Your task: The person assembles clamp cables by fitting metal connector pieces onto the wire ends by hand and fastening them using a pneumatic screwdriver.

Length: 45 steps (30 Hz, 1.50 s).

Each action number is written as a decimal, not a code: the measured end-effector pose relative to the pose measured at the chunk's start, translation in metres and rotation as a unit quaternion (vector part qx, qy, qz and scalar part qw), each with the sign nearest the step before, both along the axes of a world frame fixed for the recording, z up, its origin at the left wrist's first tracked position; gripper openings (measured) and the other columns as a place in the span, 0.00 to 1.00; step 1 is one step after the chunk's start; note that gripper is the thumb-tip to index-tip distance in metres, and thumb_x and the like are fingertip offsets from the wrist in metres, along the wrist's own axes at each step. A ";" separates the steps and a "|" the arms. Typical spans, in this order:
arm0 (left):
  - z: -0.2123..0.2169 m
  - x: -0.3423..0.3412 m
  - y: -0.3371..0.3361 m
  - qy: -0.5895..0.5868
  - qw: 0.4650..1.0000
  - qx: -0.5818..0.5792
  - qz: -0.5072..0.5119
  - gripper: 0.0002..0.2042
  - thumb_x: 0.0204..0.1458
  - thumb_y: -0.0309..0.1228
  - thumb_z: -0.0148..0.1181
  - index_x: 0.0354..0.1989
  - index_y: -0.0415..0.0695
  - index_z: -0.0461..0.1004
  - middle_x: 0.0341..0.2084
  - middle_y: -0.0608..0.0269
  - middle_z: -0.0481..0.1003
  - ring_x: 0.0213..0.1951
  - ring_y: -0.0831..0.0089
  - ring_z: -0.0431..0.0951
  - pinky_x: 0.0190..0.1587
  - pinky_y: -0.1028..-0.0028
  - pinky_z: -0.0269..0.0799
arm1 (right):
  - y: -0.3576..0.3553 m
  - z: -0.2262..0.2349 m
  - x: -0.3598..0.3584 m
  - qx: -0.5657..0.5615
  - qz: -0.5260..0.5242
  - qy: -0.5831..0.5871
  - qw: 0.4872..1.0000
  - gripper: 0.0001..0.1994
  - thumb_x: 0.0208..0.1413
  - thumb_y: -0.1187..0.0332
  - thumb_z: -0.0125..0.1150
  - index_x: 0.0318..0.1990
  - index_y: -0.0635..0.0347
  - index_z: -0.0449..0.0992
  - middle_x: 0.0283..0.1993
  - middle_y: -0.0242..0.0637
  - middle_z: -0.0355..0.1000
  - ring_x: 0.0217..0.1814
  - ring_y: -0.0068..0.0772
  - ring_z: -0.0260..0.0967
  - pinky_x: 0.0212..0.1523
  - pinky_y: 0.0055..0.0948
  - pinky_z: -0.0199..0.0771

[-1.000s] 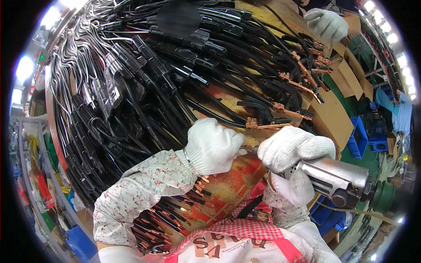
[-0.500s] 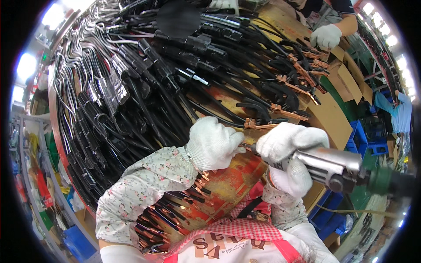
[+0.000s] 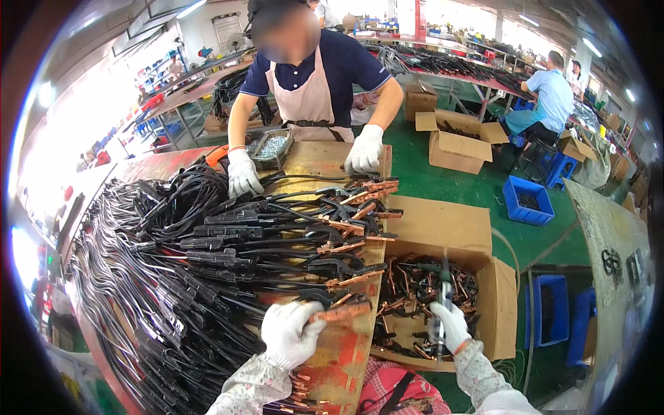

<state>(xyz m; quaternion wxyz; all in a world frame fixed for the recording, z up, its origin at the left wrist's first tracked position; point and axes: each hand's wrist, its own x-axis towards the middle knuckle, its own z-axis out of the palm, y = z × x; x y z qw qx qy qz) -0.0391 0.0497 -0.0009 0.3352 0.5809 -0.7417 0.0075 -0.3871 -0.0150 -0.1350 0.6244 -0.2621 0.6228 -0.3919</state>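
Copper-coloured clamp was in the left hand, just above the tabletop, near its right edge. Fingers of that hand, in a white knit glove, were closed round the clamp's left end; its other end stuck out to the right.

Right hand, same glove type, had its fingers wrapped round a hand-held power tool, roughly upright, green section near the top. Tool was motion-blurred, couldn't make out its tip. It sat well apart from the clamp, over an open cardboard box full of loose black-and-copper clamps, right beside the tabletop.

Left of the clamp: big spread of black cables with black rectangular housings; more copper-tipped clamps lined the tabletop's right side. Bare copper ends showed below the left wrist.

Far side: a co-worker in a navy shirt and light apron, white gloves. Their right glove was on the cables, fingers spread a bit; left glove rested at the tabletop edge, grip unclear. Tray of small metal parts stood between the gloves.

Further right: a blue crate on the green floor.
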 end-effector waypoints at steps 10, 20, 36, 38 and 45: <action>-0.039 0.012 -0.066 -0.120 0.992 -0.044 -0.019 0.38 0.36 0.49 0.75 0.52 0.38 0.67 0.47 0.48 0.71 0.49 0.50 0.71 0.54 0.54 0.64 | 0.021 -0.012 -0.039 -0.198 0.140 0.620 0.746 0.23 0.51 0.56 0.67 0.52 0.56 0.75 0.44 0.47 0.77 0.46 0.52 0.76 0.51 0.47 0.74; 0.019 0.008 0.033 -0.201 0.978 0.051 -0.010 0.35 0.40 0.44 0.72 0.57 0.44 0.70 0.48 0.57 0.72 0.51 0.58 0.73 0.56 0.60 0.66 | 0.015 0.122 0.157 -0.651 0.287 0.176 0.681 0.12 0.50 0.72 0.70 0.43 0.61 0.81 0.37 0.43 0.79 0.38 0.45 0.78 0.39 0.37 0.77; 0.019 0.072 0.121 -0.212 0.975 0.063 0.001 0.22 0.31 0.38 0.69 0.36 0.37 0.77 0.36 0.55 0.74 0.45 0.56 0.76 0.52 0.55 0.74 | 0.052 0.074 0.266 -0.521 0.490 0.283 0.640 0.17 0.61 0.51 0.56 0.42 0.55 0.77 0.33 0.43 0.75 0.36 0.51 0.75 0.36 0.46 0.75; 0.018 0.071 0.122 -0.211 0.975 0.070 0.007 0.22 0.31 0.38 0.69 0.36 0.37 0.77 0.37 0.55 0.75 0.45 0.56 0.77 0.53 0.55 0.74 | 0.048 0.082 0.255 -0.444 0.516 0.270 0.681 0.17 0.64 0.50 0.54 0.42 0.55 0.77 0.33 0.45 0.76 0.34 0.52 0.76 0.35 0.48 0.75; 0.015 0.070 0.116 -0.223 0.973 0.062 0.008 0.21 0.31 0.37 0.68 0.36 0.37 0.77 0.37 0.55 0.75 0.45 0.55 0.77 0.52 0.55 0.75 | 0.021 0.149 0.250 -0.310 0.406 -0.041 0.859 0.16 0.67 0.59 0.54 0.35 0.63 0.78 0.22 0.38 0.72 0.22 0.32 0.73 0.25 0.30 0.70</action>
